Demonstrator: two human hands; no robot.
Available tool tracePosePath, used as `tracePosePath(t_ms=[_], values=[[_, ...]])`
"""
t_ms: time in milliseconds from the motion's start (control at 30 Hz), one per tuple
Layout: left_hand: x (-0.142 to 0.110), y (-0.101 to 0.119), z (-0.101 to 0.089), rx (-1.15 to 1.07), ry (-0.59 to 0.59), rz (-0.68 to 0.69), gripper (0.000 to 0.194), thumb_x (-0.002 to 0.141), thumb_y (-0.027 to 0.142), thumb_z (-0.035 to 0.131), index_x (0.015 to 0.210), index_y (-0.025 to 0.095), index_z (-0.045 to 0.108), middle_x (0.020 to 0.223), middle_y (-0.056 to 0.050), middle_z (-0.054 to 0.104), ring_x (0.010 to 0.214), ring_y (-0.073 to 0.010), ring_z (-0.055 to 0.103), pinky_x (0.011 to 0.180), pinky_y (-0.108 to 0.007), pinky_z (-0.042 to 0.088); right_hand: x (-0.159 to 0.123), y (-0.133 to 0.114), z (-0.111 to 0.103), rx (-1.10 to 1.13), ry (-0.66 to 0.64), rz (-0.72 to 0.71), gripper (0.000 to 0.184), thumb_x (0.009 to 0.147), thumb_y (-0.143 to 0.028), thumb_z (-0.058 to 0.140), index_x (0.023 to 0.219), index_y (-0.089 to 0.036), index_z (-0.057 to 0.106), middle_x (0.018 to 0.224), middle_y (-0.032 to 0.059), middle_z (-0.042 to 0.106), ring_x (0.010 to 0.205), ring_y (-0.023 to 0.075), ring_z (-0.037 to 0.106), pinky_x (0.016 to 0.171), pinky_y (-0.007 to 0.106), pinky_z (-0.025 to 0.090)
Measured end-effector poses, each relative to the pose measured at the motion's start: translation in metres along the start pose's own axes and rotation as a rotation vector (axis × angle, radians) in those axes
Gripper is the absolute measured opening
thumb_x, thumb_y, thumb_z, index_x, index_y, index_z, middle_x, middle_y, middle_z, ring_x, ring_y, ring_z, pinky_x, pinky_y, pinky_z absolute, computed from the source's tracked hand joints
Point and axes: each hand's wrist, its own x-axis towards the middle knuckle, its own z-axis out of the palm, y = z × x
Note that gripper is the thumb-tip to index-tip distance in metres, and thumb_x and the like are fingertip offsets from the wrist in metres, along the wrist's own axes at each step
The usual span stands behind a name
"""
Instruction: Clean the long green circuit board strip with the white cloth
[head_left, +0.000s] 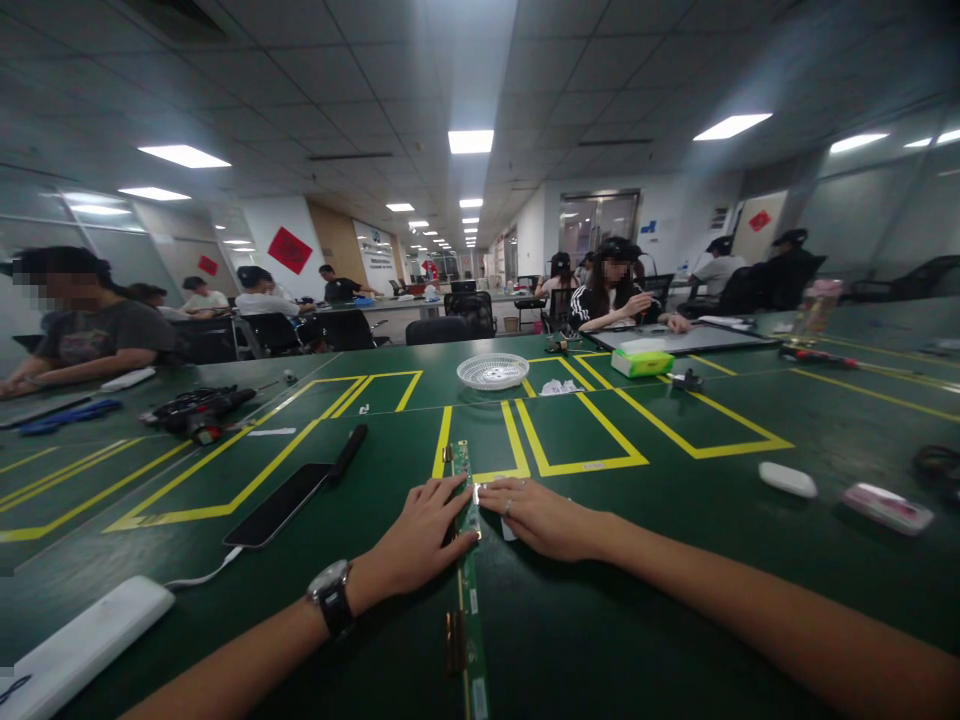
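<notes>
A long, narrow green circuit board (471, 590) lies on the green table, pointing away from me, with copper-coloured flaps on its left edge. My left hand (420, 530), with a watch on its wrist, rests over the board, fingers stretched forward and thumb apart on its surface. From the right, my right hand (544, 515) reaches flat to the board's edge, fingers extended and close together. Its fingertips touch a small shiny spot (475, 493) on the board, which I cannot make out. Part of a white piece (509, 530) shows under the right hand.
Left are a black phone (281, 505), a white power bank (94, 645) and a power drill (199, 410). Ahead sits a white basket (493, 372), with a green tissue pack (641, 362) to its right. A white case (787, 479) lies right. People sit around the table.
</notes>
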Motion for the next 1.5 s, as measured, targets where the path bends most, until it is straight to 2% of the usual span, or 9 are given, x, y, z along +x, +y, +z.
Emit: tracePosePath(t_ms=[300,500,700,800,933,1233,1500], values=[[0.002,-0.004,-0.01,-0.022,-0.075,0.062,0.06,0.101,0.058,0.037,0.153,0.03,0.03,0.159,-0.007,0.029,0.141,-0.0298,0.031,0.113,-0.05,0.025,0.001,-0.001,-0.005,0.043,-0.012,-0.014,0.046,0.094,-0.009,0.042,0.139,-0.011,0.051,0.144,0.0147,0.052,0.137,0.0217,0.041,0.115,0.041,0.032],[0.003,-0.009,-0.011,-0.034,-0.084,0.095,0.06,0.101,0.057,0.039,0.154,0.032,0.028,0.159,-0.005,0.029,0.142,-0.0296,0.03,0.114,-0.049,0.026,0.002,0.002,-0.003,0.061,-0.014,-0.031,0.046,0.093,-0.008,0.042,0.139,-0.009,0.052,0.144,0.0162,0.051,0.139,0.022,0.04,0.117,0.041,0.03],[0.0,-0.012,-0.005,-0.053,-0.046,0.057,0.063,0.099,0.057,0.041,0.155,0.032,0.025,0.16,-0.004,0.028,0.143,-0.0285,0.03,0.114,-0.048,0.026,0.001,0.0,0.0,0.065,0.057,-0.025,0.05,0.091,-0.008,0.044,0.14,-0.014,0.05,0.142,0.0132,0.054,0.134,0.0205,0.045,0.114,0.04,0.033],[-0.001,-0.015,0.002,-0.05,-0.001,0.049,0.071,0.098,0.059,0.043,0.157,0.027,0.019,0.161,-0.008,0.025,0.144,-0.029,0.029,0.114,-0.048,0.027,0.0,-0.002,0.003,-0.007,0.115,0.061,0.049,0.091,-0.013,0.047,0.14,-0.013,0.049,0.143,0.0149,0.052,0.132,0.0228,0.047,0.111,0.041,0.036],[0.0,-0.019,0.009,0.021,0.022,0.041,0.067,0.098,0.059,0.042,0.155,0.025,0.026,0.16,-0.009,0.026,0.144,-0.0311,0.028,0.113,-0.052,0.026,-0.001,0.002,0.007,-0.138,0.13,0.158,0.038,0.095,-0.021,0.046,0.129,-0.012,0.059,0.134,0.0146,0.059,0.127,0.0256,0.05,0.107,0.044,0.037],[0.0,-0.031,0.015,0.021,0.007,0.142,0.067,0.101,0.052,0.041,0.157,0.029,0.011,0.161,-0.009,0.022,0.145,-0.0282,0.03,0.112,-0.048,0.03,-0.002,0.01,0.005,-0.144,0.077,0.028,0.041,0.096,-0.016,0.043,0.135,-0.011,0.055,0.137,0.0126,0.059,0.13,0.0212,0.048,0.112,0.037,0.033],[0.0,-0.031,0.016,-0.002,-0.018,0.126,0.066,0.102,0.052,0.041,0.157,0.032,0.011,0.161,-0.007,0.019,0.146,-0.0282,0.026,0.113,-0.049,0.026,-0.001,0.009,0.004,-0.146,0.075,-0.002,0.039,0.096,-0.014,0.043,0.132,-0.01,0.056,0.131,0.0124,0.063,0.124,0.0199,0.052,0.109,0.035,0.034]])
